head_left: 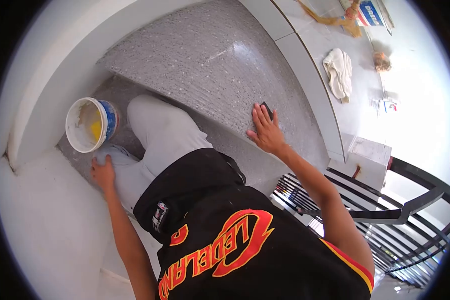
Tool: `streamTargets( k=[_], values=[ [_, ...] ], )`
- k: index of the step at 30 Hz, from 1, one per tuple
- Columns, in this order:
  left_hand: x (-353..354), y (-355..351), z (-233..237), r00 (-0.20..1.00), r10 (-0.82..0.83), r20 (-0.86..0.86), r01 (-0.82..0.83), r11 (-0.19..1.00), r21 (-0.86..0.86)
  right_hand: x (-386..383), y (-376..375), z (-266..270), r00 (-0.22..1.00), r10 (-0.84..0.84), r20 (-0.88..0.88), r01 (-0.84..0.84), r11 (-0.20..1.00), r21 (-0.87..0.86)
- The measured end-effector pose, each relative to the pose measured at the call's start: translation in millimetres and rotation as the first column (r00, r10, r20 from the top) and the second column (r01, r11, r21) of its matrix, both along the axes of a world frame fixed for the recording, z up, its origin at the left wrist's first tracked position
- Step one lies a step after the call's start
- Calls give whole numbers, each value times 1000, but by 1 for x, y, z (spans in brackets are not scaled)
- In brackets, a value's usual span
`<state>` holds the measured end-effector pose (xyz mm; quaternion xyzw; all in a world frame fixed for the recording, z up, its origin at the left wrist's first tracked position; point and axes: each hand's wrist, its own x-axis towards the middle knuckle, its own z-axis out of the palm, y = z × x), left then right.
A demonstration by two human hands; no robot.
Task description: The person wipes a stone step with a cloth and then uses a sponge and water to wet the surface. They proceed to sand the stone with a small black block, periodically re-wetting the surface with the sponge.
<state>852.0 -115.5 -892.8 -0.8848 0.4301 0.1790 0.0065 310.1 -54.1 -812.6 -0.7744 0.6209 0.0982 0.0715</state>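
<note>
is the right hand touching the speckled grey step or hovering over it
Touching. The head view shows the right hand flat on the speckled grey step, fingers on a dark pad.

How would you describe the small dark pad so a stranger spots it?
Find the broad grey speckled step curving across the middle. The right hand lies flat near its front edge, and the dark pad pokes out beyond the fingertips. It is the only black thing on that step; the rag beyond is white.
</note>
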Motion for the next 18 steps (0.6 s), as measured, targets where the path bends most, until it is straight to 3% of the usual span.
streamTargets(
  k=[4, 5, 9, 12, 14, 18],
  values=[
    [-10, -2, 11, 999, -31, 12, 31, 999, 42, 26, -18, 5, 996, -51, 76, 49, 998, 30],
    [-9, -2, 11, 1000, -26, 14, 25, 999, 34, 16, -12, 4, 985, -6, 171, 4, 1000, 13],
    [-2, 1, 4, 1000, -1, -14, 1, 1000, 0, -12, 7, 0, 969, 74, 236, -84, 996, 31],
    [-2, 4, 4, 999, -12, -31, 12, 1000, -10, -8, 13, 0, 981, 120, 156, -121, 993, 2],
    [-3, 3, 4, 999, -12, -30, 12, 1000, -3, -6, 15, 2, 994, 112, 13, -112, 994, -9],
    [-1, -2, 3, 1000, -8, -10, 8, 1000, -2, -13, 30, -4, 1000, 2, 9, -2, 1000, -20]
  ],
)
